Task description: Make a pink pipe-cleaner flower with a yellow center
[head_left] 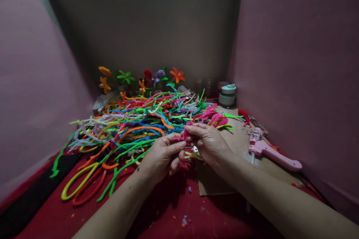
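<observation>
Between my two hands is a short pink pipe cleaner [185, 134], bent at its upper end. The thumb and fingers of my left hand [165, 153] pinch its left end. My right hand [209, 142] grips the bent part between thumb and forefinger. Just beyond my hands spreads a large heap of loose pipe cleaners [140, 127] in many colours. Several bent pink pipe cleaner pieces [218, 117] lie behind my right hand, at the heap's right edge.
A pink hot glue gun [275, 153] lies on a cardboard sheet [238, 138] at the right. Behind it stands a cup with a pale green lid [227, 95]. Pipe cleaner flowers [177, 75] stand along the back. Pink panels [294, 63] rise at both sides; red cloth [168, 209] covers the table.
</observation>
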`<state>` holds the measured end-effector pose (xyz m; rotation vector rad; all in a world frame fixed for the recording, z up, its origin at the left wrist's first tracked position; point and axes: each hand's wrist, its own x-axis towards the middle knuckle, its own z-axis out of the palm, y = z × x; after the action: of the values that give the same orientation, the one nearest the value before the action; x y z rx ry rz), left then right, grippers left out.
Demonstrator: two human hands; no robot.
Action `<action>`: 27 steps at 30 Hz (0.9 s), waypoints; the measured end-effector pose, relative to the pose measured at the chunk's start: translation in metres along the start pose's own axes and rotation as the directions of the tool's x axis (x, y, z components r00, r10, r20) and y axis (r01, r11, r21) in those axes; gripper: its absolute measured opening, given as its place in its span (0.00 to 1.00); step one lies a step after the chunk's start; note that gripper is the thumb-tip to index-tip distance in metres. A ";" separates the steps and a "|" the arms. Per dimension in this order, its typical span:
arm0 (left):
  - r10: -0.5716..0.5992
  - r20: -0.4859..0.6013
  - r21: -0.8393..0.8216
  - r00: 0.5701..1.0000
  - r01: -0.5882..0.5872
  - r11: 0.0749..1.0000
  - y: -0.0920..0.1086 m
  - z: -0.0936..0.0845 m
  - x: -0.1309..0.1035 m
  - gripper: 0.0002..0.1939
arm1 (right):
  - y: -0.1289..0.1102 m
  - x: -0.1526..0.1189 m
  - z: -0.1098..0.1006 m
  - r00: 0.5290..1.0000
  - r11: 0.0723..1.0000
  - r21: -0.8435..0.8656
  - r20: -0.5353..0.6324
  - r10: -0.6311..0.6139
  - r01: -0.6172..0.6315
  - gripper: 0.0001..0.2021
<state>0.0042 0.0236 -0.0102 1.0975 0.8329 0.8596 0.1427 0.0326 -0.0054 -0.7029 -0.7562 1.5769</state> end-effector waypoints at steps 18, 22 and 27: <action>0.064 -0.185 0.238 0.981 -0.019 0.971 0.011 0.009 -0.005 0.11 | -0.002 -0.003 -0.001 0.979 0.900 -0.385 0.053 -0.199 0.204 0.06; -0.008 -0.179 0.193 0.984 0.043 0.980 0.008 0.006 -0.005 0.10 | -0.001 -0.009 0.001 0.921 0.728 -0.579 0.118 -0.370 0.367 0.04; 0.056 -0.187 0.169 0.981 -0.024 0.985 0.010 0.005 -0.007 0.10 | -0.001 -0.006 0.003 0.969 0.868 -0.432 0.112 -0.218 0.245 0.05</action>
<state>0.0044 0.0179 0.0012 1.1931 1.0608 0.9537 0.1419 0.0261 -0.0027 -0.8584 -1.2223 1.2166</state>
